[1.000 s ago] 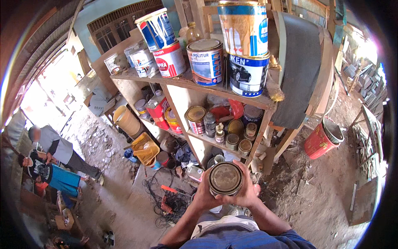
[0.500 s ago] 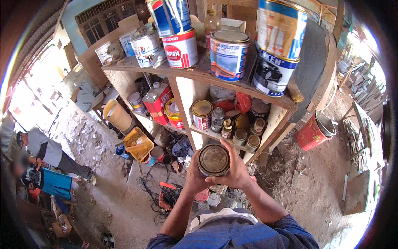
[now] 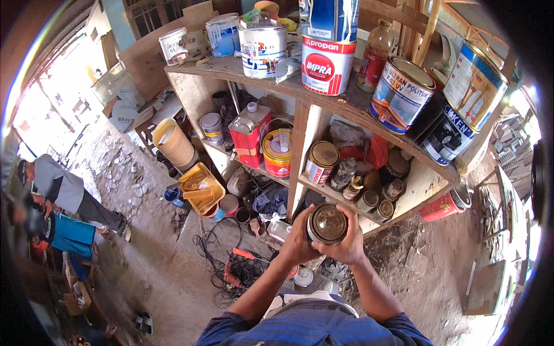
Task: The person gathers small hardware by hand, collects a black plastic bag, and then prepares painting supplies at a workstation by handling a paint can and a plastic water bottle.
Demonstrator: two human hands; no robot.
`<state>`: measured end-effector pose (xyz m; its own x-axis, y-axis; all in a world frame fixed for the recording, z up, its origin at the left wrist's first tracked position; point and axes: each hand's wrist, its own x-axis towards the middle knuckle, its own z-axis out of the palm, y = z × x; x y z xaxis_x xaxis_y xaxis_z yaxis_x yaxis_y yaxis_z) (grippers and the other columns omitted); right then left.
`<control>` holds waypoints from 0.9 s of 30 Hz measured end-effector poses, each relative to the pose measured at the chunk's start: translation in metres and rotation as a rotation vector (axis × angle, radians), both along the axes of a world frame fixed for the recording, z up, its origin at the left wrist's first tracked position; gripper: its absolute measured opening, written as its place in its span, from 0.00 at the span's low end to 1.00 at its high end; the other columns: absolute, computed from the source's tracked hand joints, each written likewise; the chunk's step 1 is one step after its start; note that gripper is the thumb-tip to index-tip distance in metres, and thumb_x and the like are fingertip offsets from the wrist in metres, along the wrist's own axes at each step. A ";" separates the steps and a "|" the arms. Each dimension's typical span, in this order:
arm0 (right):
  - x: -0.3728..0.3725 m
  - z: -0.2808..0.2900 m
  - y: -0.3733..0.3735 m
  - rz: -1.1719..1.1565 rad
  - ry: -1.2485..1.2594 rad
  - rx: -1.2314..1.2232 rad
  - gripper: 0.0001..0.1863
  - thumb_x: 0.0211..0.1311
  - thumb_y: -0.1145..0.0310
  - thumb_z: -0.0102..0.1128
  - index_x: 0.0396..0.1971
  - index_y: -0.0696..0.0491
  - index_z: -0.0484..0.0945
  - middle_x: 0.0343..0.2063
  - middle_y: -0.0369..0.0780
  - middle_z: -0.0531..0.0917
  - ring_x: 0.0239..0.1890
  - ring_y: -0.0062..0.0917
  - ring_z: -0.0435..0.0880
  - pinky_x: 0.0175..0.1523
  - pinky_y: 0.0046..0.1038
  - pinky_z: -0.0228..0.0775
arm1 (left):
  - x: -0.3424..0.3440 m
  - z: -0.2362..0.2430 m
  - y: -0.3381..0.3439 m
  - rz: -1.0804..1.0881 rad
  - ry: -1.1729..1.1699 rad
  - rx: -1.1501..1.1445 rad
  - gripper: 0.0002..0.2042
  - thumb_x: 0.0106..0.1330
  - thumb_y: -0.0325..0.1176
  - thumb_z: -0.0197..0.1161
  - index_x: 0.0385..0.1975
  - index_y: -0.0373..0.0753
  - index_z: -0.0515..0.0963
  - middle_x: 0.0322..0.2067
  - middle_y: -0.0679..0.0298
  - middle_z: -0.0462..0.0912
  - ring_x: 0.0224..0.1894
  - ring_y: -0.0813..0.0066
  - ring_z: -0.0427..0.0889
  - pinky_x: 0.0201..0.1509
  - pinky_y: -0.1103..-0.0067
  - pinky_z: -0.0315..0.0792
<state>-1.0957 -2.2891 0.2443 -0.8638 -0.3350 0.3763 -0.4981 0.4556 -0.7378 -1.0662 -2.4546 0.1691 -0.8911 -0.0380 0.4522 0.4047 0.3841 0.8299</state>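
Observation:
A round paint can with a stained brown lid is held upright between both my hands, in front of the shelf unit. My left hand wraps its left side, and my right hand grips the right side, fingers round the wall. Just beyond, on the lower shelf, stand a yellow-rimmed can, a dark glass jar and several small lidded tins. A red rectangular metal canister and a red-and-yellow pail occupy the compartment to the left.
Large paint cans line the wooden top shelf. Below lie a yellow tray, tangled black cable and an orange power tool. Two people are at the far left. A red bucket stands at right.
My view has turned left, so the shelves sit further right in the picture. Both hands still hold the can, now tilted slightly differently, with light glinting on its lid.

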 end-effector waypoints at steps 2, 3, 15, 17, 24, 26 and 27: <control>-0.015 0.008 -0.013 -0.013 0.052 -0.017 0.53 0.30 0.58 0.85 0.61 0.56 0.64 0.50 0.50 0.79 0.51 0.43 0.82 0.56 0.40 0.76 | -0.007 0.004 -0.009 0.039 -0.025 -0.008 0.58 0.38 0.36 0.83 0.71 0.30 0.51 0.65 0.43 0.64 0.69 0.45 0.65 0.72 0.63 0.61; -0.023 0.018 -0.018 -0.023 0.080 -0.037 0.53 0.31 0.58 0.85 0.61 0.55 0.64 0.50 0.50 0.79 0.51 0.43 0.82 0.56 0.41 0.76 | -0.013 0.012 -0.014 0.071 0.030 -0.058 0.58 0.39 0.37 0.83 0.71 0.30 0.50 0.66 0.43 0.63 0.69 0.44 0.64 0.72 0.62 0.61; -0.148 0.074 -0.055 -0.242 0.192 -0.099 0.47 0.35 0.59 0.82 0.59 0.53 0.67 0.51 0.47 0.80 0.56 0.37 0.81 0.61 0.37 0.72 | -0.114 0.007 -0.019 0.273 0.089 -0.140 0.41 0.62 0.43 0.71 0.68 0.30 0.57 0.64 0.42 0.66 0.66 0.46 0.68 0.69 0.62 0.64; -0.154 0.074 -0.052 -0.249 0.244 -0.107 0.47 0.35 0.58 0.82 0.59 0.53 0.67 0.51 0.47 0.80 0.55 0.36 0.81 0.61 0.37 0.72 | -0.126 -0.001 -0.020 0.277 0.096 -0.177 0.40 0.62 0.43 0.70 0.67 0.30 0.57 0.63 0.42 0.67 0.66 0.46 0.69 0.68 0.62 0.65; -0.087 0.052 0.007 -0.235 0.157 -0.092 0.50 0.31 0.55 0.83 0.59 0.50 0.67 0.51 0.46 0.80 0.56 0.40 0.81 0.60 0.41 0.72 | -0.133 -0.045 -0.011 0.277 -0.025 -0.212 0.30 0.60 0.36 0.70 0.58 0.33 0.65 0.53 0.49 0.74 0.53 0.51 0.78 0.54 0.62 0.74; -0.055 0.043 0.028 -0.270 0.056 -0.068 0.50 0.31 0.56 0.83 0.60 0.50 0.67 0.52 0.46 0.80 0.55 0.40 0.81 0.60 0.40 0.72 | -0.131 -0.049 0.008 0.297 -0.078 -0.114 0.22 0.58 0.33 0.71 0.49 0.38 0.69 0.45 0.52 0.77 0.43 0.54 0.82 0.45 0.61 0.76; -0.039 0.041 0.033 -0.339 0.125 0.062 0.50 0.31 0.56 0.83 0.59 0.51 0.67 0.52 0.47 0.80 0.54 0.39 0.82 0.60 0.39 0.73 | -0.132 -0.057 0.010 0.209 -0.118 -0.107 0.20 0.59 0.35 0.70 0.48 0.38 0.70 0.42 0.54 0.78 0.41 0.54 0.82 0.44 0.61 0.76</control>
